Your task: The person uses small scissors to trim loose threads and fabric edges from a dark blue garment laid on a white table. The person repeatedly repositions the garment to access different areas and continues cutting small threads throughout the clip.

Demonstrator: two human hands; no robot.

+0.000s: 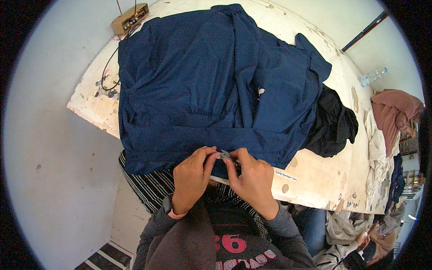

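A navy blue garment (180,76) with a gathered seam lies spread over the pale table, its near band hanging at the front edge. At that edge my left hand (193,168) is closed in a pinch, thumb and fingertips on the cloth. Close beside it, my right hand (252,177) is also closed, its thumb and forefinger around a small grey piece (223,155). That piece spans the gap between my fingertips and looks metallic, but its kind is too small to make out. A small white scrap (261,91) rests on the garment.
Black cloth (335,121) lies by the garment's right side. A tan box with wires (131,19) sits at the far left of the pale table (315,184). A plastic bottle (372,77), a pinkish-brown cloth (391,108) and white cloth (374,148) are at the right. Another person's hand (361,238) shows lower right.
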